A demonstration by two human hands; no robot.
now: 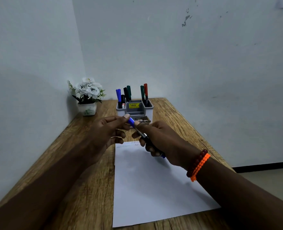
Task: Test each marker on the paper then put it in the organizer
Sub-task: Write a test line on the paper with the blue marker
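Currently: left hand pinches blue cap | right hand grips marker above paper, before organizer | risk: loosely seated cap lets tip dry; tabletop staining.
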